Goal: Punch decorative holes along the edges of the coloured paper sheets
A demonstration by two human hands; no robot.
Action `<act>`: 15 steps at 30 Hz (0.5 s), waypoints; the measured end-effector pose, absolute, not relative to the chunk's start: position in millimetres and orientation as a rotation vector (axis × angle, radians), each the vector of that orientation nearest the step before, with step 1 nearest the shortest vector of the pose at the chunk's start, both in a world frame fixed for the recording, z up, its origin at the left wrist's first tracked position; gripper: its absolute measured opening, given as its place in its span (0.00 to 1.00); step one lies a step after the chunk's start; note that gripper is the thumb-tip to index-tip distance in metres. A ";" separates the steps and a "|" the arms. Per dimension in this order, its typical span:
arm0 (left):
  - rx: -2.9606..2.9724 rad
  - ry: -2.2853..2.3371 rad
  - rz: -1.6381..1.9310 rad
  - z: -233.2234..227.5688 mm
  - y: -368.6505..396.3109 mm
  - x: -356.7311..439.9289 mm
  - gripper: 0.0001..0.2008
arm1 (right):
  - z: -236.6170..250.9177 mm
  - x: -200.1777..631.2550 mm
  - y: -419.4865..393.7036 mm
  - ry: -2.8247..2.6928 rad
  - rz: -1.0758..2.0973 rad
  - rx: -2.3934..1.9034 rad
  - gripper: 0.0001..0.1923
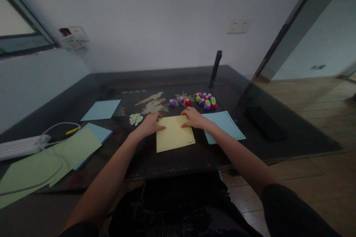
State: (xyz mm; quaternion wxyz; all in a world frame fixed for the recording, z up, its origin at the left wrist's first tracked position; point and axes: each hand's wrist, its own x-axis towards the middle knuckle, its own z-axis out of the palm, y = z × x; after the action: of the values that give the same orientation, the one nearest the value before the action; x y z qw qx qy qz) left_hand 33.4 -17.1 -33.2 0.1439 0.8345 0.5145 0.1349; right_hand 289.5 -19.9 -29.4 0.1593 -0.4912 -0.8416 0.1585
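Observation:
A pale yellow sheet of loose-leaf paper (174, 137) lies on the dark table in front of me, with punched holes along its right edge. My left hand (148, 123) rests at its upper left, thumb on the sheet and fingers apart. On the upper right side lies my right hand (194, 117), thumb and forefinger spread over the paper. Beneath my right wrist is a light blue punched sheet (226, 126). Just left of my left hand sits a small pile of pale little pieces (135, 119).
Several purple, red and green eye-topped toys (205, 100) stand behind my right hand. A black upright stick (215, 68) rises farther back. A dark flat object (265, 123) lies right. Leftward are a blue sheet (101, 110), green sheets (80, 148) and a white power strip (20, 148) with cables.

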 end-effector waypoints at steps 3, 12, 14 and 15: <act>2.380 1.457 0.422 -33.9 -16.2 33.1 0.21 | -30.5 290.4 -20.8 -2.388 0.453 -1.387 0.29; 2.231 1.374 0.518 -9.9 -20.3 36.5 0.09 | -23.3 291.0 -22.8 -2.204 0.526 -1.362 0.24; 2.078 1.323 0.586 -7.9 -18.1 34.2 0.11 | -20.1 292.6 -22.7 -2.041 0.749 -1.338 0.22; 1.996 1.297 0.639 -8.1 -16.5 32.8 0.12 | -18.5 293.8 -23.1 -1.940 0.916 -1.306 0.20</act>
State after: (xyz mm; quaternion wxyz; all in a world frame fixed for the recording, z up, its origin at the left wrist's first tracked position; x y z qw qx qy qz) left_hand 32.8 -16.5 -8.1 0.3322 0.7639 0.4963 0.2445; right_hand 293.8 -23.1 -18.5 0.3097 -0.4945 -0.7344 0.3468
